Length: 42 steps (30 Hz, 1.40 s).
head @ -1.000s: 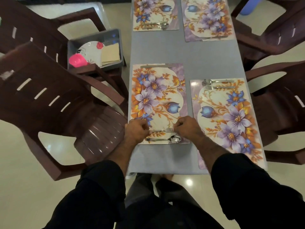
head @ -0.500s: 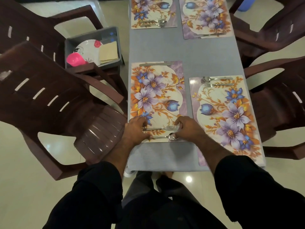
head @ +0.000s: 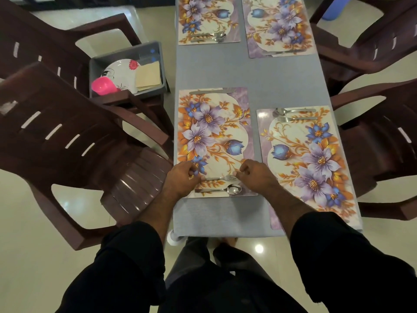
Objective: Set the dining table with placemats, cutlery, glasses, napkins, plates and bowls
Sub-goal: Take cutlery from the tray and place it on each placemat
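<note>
The left hand (head: 182,177) pinches the handle end of the fork (head: 222,178) with curled fingers; the right hand (head: 255,175) meets the fork at its tines, fingers loosely bent, and whether it grips or only nudges I cannot tell; the fork lies flat between the two hands on the near edge of the mat (head: 214,141); the spoon (head: 220,190) lies just nearer the person than the fork, parallel to it and apart from both hands; a knife (head: 212,91) sits at the mat's far edge, well beyond the fingers.

The fork looks to be thin steel: stiff, light, and likely slick on the glossy mat, so a small push should slide it rather than tip it; the handle is the place to take it, by its sides, with the tines left for steadying only; the mat seems thin and may shift on the cloth if pressed sideways.

To the left of the left hand, a bin (head: 126,50) on a chair holds a plate (head: 121,73), a pink cup (head: 102,85) and napkins (head: 149,75), not yet laid.
</note>
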Each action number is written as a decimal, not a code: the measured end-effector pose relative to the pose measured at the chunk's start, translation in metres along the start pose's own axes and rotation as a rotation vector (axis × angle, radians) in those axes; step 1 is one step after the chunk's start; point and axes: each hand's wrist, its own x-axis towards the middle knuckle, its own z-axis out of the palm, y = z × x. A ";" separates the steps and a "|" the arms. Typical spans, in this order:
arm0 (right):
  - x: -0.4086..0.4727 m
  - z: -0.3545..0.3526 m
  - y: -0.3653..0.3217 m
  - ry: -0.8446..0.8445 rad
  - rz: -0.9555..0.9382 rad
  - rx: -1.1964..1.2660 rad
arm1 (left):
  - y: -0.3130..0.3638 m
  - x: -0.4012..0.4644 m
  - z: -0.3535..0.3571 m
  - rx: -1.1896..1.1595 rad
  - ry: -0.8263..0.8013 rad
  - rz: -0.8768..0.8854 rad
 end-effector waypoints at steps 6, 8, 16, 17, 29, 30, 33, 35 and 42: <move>0.007 0.003 0.002 0.022 0.035 0.008 | 0.001 0.012 0.003 0.055 0.034 -0.058; 0.008 0.004 0.003 0.026 0.034 0.009 | 0.001 0.011 0.003 0.054 0.029 -0.059; 0.000 -0.003 0.002 0.104 0.007 0.047 | 0.006 -0.003 -0.007 -0.053 0.048 -0.106; -0.002 -0.007 -0.001 0.129 0.006 0.051 | 0.005 -0.010 -0.012 -0.082 0.054 -0.114; -0.078 0.039 -0.102 0.258 -0.400 -0.084 | -0.031 -0.149 -0.073 -0.098 0.240 -0.236; -0.087 0.049 -0.110 0.252 -0.435 -0.114 | -0.043 -0.158 -0.078 -0.096 0.228 -0.255; -0.110 0.085 -0.133 0.208 -0.505 -0.178 | -0.087 -0.181 -0.093 -0.054 0.211 -0.272; -0.123 0.112 -0.149 0.165 -0.542 -0.187 | -0.115 -0.198 -0.100 -0.033 0.215 -0.270; -0.163 0.218 -0.256 0.076 -0.612 -0.270 | -0.231 -0.283 -0.139 -0.129 0.297 -0.286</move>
